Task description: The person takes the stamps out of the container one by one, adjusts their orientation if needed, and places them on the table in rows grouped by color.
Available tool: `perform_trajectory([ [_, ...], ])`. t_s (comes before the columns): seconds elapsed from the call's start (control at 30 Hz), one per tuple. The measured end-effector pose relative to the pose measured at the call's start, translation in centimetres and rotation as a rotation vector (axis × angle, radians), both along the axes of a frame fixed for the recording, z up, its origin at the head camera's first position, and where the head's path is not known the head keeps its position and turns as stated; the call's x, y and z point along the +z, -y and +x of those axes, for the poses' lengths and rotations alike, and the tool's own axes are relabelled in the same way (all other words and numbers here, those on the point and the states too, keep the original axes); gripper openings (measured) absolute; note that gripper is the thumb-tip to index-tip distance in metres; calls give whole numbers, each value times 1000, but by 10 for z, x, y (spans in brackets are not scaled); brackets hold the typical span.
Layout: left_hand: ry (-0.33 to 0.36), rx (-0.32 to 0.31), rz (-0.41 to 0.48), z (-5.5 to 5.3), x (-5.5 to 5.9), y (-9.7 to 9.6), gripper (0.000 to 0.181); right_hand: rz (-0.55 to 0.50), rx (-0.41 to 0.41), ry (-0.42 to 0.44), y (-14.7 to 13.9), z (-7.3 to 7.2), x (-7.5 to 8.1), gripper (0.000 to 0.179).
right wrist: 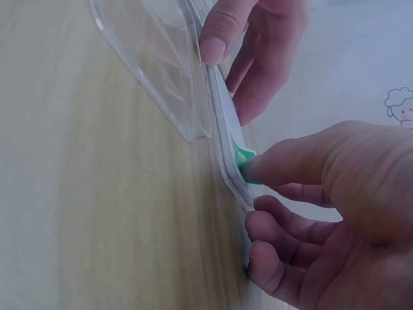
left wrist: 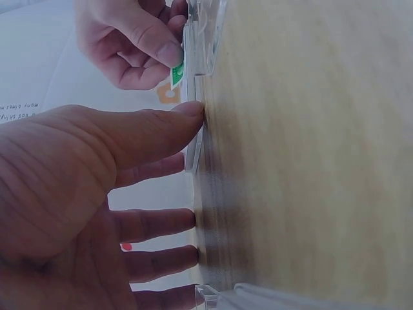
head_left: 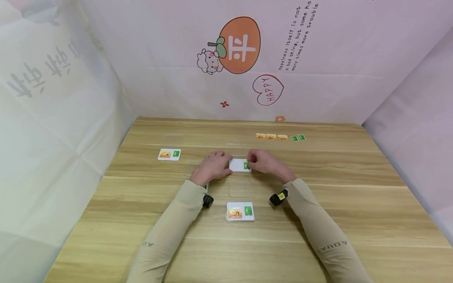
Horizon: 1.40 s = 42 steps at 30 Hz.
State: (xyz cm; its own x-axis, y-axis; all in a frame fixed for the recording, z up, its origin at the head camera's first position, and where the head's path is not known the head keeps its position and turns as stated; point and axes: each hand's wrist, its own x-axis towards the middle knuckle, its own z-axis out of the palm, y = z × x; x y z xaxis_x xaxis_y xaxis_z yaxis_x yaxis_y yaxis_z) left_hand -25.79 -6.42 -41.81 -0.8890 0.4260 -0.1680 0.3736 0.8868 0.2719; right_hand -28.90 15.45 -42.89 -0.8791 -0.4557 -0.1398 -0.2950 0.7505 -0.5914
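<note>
A white card (head_left: 238, 165) lies on the wooden table between my hands, close to clear plastic pieces. My left hand (head_left: 215, 164) steadies its left end, thumb at the near edge and forefinger at the far edge. The other left fingers spread out with their tips on the table. With thumb and forefinger, my right hand (head_left: 262, 161) pinches a small green sticker (right wrist: 242, 157) at the card's right end; one edge of the sticker stands up off the card. The remaining right fingers curl beside the card's end.
Cards with orange and green pictures lie at left (head_left: 169, 154) and in front (head_left: 240, 211). A clear plastic case (head_left: 242, 188) sits between the hands and the front card. Small orange pieces (head_left: 271, 136) and green pieces (head_left: 301, 137) line up at the back right.
</note>
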Motion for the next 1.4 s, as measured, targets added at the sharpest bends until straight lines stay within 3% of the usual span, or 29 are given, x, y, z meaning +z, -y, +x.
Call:
perform_trajectory([
  [0.53,-9,0,6,2,0,2,56,-23,10,-18,1,-2,-1,4],
  [1.4,-5,-3,-6,3,3,0,55,-132,-2,40,-13,-3,5,4],
])
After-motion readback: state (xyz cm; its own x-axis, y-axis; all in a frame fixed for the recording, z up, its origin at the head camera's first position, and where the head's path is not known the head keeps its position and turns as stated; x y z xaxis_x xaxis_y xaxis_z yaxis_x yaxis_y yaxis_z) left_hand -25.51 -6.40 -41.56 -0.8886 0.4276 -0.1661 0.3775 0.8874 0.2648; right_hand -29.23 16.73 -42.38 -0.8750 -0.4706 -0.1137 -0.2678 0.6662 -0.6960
